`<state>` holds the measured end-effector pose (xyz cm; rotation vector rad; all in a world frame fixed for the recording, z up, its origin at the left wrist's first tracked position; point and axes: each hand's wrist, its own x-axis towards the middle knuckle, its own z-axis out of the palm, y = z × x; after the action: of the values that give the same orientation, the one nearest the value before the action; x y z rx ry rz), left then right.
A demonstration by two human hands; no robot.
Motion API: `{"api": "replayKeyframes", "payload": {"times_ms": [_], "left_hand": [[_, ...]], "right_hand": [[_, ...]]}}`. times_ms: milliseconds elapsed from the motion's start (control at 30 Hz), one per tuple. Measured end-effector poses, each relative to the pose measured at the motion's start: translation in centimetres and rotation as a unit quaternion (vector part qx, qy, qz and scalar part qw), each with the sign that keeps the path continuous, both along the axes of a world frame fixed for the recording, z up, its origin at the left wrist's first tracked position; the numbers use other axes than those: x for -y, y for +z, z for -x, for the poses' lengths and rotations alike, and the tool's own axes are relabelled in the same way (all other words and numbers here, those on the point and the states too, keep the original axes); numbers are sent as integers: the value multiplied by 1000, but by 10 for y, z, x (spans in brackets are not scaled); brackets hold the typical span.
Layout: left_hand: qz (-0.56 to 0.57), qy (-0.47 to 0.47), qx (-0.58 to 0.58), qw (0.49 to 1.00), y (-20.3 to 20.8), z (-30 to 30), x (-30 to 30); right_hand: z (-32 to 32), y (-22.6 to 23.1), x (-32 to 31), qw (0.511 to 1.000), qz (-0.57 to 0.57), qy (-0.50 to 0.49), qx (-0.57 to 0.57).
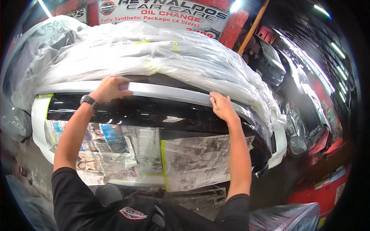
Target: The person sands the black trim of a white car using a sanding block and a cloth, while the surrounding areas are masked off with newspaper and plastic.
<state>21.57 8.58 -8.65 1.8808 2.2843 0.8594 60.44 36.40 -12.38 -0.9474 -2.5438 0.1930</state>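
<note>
A long pale, silvery strip (165, 91) curves across the upper edge of a glossy black car panel (148, 109). My left hand (110, 88) is over the strip's left part, its fingers curled toward the thumb. What they hold, if anything, is hidden. Farther right, my right hand (222, 106) touches the strip's lower edge with fingers drawn together; anything in that pinch is too small to name. Above the strip, clear plastic sheeting (127, 57) covers the car in folds. Newspaper (200, 159) masks the area below the black panel, edged with yellow-green tape (165, 165).
White bodywork (40, 115) shows at the left end. Another vehicle (269, 57) stands at the upper right, near an orange pole (252, 29). At the lower right are a red cabinet (327, 198) and more plastic sheeting (287, 217). A sign (165, 15) hangs behind the car.
</note>
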Motion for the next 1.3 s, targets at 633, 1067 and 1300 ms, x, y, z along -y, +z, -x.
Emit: {"api": "replayKeyframes", "payload": {"times_ms": [633, 1067, 1300], "left_hand": [[-30, 76, 71, 994, -33, 225, 167], [4, 205, 70, 976, -32, 240, 166], [33, 145, -229, 962, -49, 255, 165]], "right_hand": [[184, -3, 89, 988, 60, 139, 0], [76, -69, 7, 979, -160, -7, -128], [94, -71, 36, 958, -249, -29, -138]]}}
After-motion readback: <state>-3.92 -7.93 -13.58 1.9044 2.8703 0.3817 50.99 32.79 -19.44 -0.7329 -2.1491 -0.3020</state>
